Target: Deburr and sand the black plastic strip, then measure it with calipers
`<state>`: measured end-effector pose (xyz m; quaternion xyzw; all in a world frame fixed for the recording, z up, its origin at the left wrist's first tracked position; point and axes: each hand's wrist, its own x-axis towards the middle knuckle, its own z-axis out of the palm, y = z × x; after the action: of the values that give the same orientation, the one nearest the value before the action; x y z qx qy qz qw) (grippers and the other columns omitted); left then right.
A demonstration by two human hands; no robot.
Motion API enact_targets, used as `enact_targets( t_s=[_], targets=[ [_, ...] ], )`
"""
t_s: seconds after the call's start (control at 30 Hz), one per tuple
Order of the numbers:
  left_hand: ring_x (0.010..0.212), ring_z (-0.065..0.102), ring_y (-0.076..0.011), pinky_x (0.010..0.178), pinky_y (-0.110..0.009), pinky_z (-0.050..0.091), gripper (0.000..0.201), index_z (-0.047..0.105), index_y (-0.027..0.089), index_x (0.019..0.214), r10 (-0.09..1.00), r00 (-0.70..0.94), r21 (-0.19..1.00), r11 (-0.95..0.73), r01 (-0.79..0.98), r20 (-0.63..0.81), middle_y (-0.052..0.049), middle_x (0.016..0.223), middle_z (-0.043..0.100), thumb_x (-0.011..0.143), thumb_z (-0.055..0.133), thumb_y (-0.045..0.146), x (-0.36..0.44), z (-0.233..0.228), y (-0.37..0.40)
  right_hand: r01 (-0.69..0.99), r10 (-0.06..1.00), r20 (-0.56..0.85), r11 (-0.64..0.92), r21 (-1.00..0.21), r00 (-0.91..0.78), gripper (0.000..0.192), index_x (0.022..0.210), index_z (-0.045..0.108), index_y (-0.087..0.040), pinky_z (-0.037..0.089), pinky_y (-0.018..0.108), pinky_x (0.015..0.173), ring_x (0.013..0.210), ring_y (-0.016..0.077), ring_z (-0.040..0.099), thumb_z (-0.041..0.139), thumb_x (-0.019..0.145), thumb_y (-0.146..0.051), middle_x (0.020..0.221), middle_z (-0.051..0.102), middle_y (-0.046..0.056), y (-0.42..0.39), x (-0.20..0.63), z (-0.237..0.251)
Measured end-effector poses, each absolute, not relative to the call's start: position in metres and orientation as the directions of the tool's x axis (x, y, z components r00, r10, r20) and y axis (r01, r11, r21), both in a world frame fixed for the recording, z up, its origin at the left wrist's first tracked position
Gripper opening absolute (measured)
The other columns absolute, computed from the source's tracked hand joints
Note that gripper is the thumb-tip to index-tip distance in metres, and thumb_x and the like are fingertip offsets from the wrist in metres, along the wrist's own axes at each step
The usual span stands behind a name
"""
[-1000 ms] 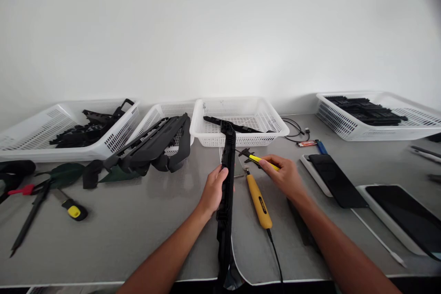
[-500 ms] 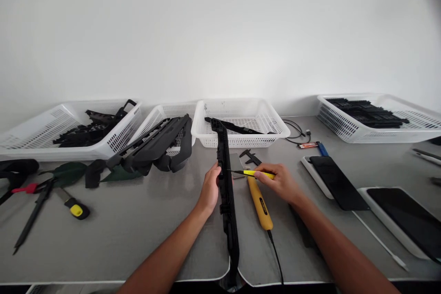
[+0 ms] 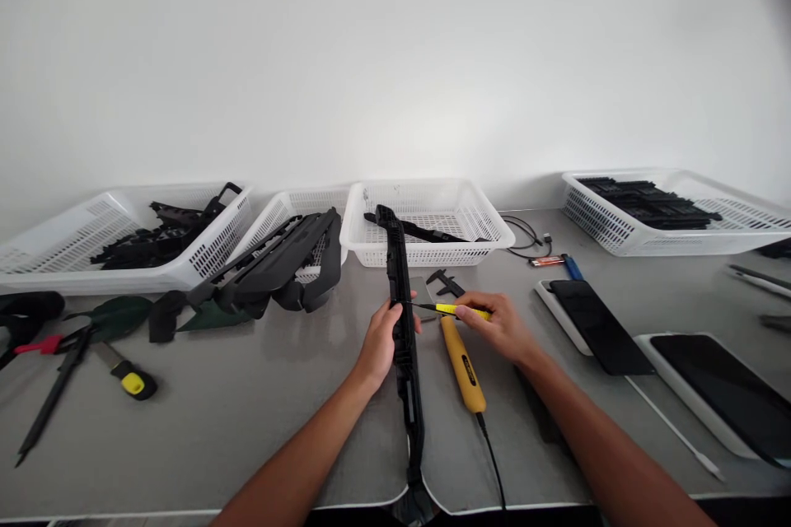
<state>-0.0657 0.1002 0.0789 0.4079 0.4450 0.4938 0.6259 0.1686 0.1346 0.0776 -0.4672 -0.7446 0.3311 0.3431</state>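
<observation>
The left hand (image 3: 380, 342) is curled around a long black plastic strip (image 3: 403, 338), ribbed and notched along its edge, gripping it near the middle. The strip runs from 6 o'clock at the table's near edge up toward 12, its far end reaching the front of the middle basket (image 3: 475, 218). The right hand (image 3: 503, 325) pinches a slim yellow-handled knife (image 3: 461, 310), fingers closed on the handle; its thin dark tip points to 9 o'clock and meets the strip just above the left thumb.

Just at 6 o'clock of the knife lies a rounded, orange-yellow tool (image 3: 463, 364) with a black cord trailing off the near edge. A dark metal caliper (image 3: 446, 282) lies at 12 o'clock of the right hand. The table (image 3: 247, 395) is smooth and grey. White, slotted plastic baskets line the back; the one at 10 o'clock (image 3: 203, 251) holds tangled black parts. Curved black mouldings (image 3: 278, 263) spill from another basket. At 3 o'clock lie two flat, glossy black screens (image 3: 602, 325) on white trays.
</observation>
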Motion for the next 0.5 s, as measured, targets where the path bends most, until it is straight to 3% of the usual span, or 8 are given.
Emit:
enact_targets(
  t_s=[0.2, 0.5],
  targets=[
    [0.059, 0.050, -0.0156, 0.055, -0.026, 0.038, 0.058, 0.068, 0.015, 0.132, 0.975, 0.128, 0.938, 0.210, -0.275, -0.180, -0.001, 0.070, 0.066, 0.093, 0.057, 0.058, -0.0653, 0.0793, 0.1003, 0.469, 0.937, 0.185, 0.312, -0.826, -0.298, 0.056, 0.086, 0.078, -0.018, 0.037, 0.028, 0.060, 0.065, 0.0155, 0.053, 0.056, 0.099, -0.068, 0.070, 0.066, 0.002, 0.1331, 0.1644, 0.0760],
    [0.064, 0.055, -0.0183, 0.059, -0.027, 0.043, 0.056, 0.072, 0.015, 0.114, 0.980, 0.125, 0.960, 0.178, -0.217, -0.153, -0.002, 0.068, 0.068, 0.090, 0.059, 0.064, -0.0643, 0.0803, 0.1016, 0.453, 0.952, 0.219, 0.295, -0.841, -0.214, 0.058, 0.085, 0.078, -0.018, 0.041, 0.029, 0.061, 0.065, 0.0174, 0.056, 0.056, 0.097, -0.071, 0.067, 0.064, 0.002, 0.1347, 0.1674, 0.0741]
  ],
)
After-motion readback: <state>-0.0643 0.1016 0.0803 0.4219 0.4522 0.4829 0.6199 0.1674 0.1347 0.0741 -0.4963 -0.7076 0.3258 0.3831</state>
